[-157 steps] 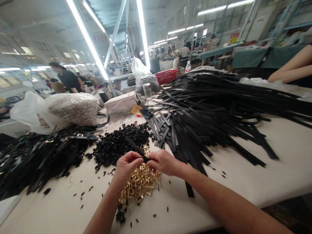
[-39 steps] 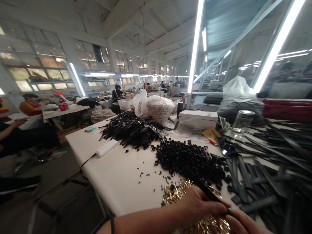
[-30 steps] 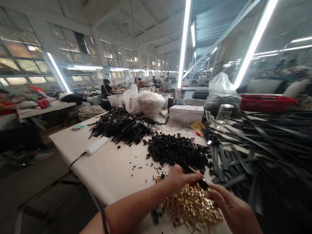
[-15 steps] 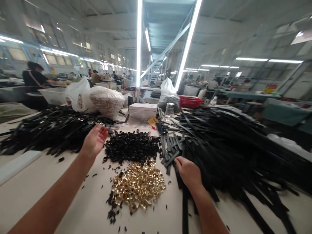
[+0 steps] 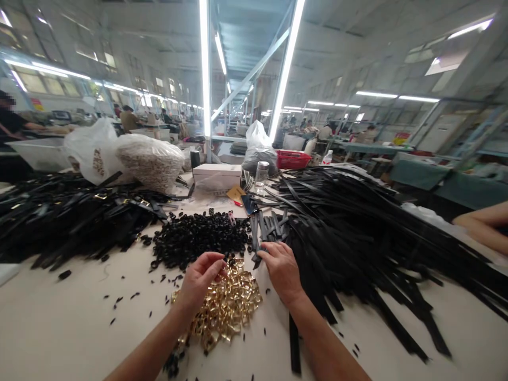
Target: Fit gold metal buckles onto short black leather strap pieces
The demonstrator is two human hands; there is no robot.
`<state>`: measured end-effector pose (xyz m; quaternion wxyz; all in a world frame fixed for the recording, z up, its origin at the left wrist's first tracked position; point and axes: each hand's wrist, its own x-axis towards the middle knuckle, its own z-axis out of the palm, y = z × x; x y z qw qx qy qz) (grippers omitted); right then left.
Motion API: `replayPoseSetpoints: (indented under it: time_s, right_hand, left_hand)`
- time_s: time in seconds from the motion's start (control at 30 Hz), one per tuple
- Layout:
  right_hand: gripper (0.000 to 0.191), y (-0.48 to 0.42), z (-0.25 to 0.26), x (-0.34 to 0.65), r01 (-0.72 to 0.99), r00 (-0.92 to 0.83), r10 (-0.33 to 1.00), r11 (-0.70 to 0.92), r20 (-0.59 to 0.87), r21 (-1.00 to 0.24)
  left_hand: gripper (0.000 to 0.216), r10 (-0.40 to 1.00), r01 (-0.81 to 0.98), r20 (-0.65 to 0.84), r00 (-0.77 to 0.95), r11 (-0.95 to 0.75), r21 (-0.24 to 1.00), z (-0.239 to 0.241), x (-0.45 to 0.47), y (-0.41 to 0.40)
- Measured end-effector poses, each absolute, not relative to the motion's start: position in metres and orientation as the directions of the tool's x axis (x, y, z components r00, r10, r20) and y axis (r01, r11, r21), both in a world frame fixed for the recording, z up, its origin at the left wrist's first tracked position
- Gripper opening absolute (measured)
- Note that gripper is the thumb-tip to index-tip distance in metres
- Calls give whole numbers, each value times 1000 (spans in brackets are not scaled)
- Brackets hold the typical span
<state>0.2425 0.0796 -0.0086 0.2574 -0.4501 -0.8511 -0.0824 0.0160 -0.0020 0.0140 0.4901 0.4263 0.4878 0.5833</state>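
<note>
My left hand (image 5: 202, 278) is over the heap of gold metal buckles (image 5: 232, 304), its thumb and fingers drawn together. Whatever may be between those fingertips is too small to make out. Just behind it lies a pile of small black loops (image 5: 194, 233). To the right, my right hand (image 5: 282, 270) is closed, thumb against fingers, on a short black strap piece (image 5: 257, 260). More short strap pieces (image 5: 272, 225) lie loose just beyond that hand. A large stack of long black straps (image 5: 337, 254) spreads out beside my right hand.
Black straps with gold buckles (image 5: 79, 217) are heaped at left. Behind stand a white box (image 5: 217, 174), a glass jar (image 5: 261, 174), plastic bags (image 5: 148, 159) and a red basket (image 5: 292, 159). Another person's arm (image 5: 486, 225) shows at the right edge.
My left hand has come from the buckled-strap heap, right and nearer, over the gold buckles, its fingers closing. My right hand has shifted slightly left. The view has turned right.
</note>
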Motion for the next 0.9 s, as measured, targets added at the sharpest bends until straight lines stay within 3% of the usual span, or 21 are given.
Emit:
replayPoseSetpoints:
  time_s: [0.13,0.23,0.3,0.43,0.5,0.57,0.67,0.77,0.9]
  right_hand:
    - [16,79,-5,247,822,-456,720,566,522,-63]
    - [19,81,-3,255,852,-416,748,520,517,-66]
    - [24,76,3,255,801,-433,683,591,589,-96]
    - [31,51,16,237,414,-560,435,884,705,-216]
    - [31,38,20,226,185,-591,394,915,704,-357]
    - [26,30,21,218,53,-602,434,859,670,-509]
    - [18,29,21,216,4,-568,547,749,615,-663]
    - [13,37,17,221,-8,-475,664,653,578,-757]
    - [12,52,8,231,30,-322,791,558,520,-829]
  left_hand:
    - [33,996,-185,-51,-72,37,982,6,20,-1]
    - [33,998,-187,-57,-26,51,981,5,24,-3]
    - [35,996,-202,-85,-1,83,976,5,26,-3]
    - [55,980,-389,-182,83,200,899,7,24,-1]
    - [61,972,-509,-219,80,229,830,8,19,2]
    - [59,970,-556,-243,5,205,806,10,12,5]
    - [51,963,-484,-213,-164,109,868,12,0,11]
    - [43,956,-393,-164,-242,57,918,14,-11,14]
    - [36,955,-442,-172,-240,51,896,16,-15,14]
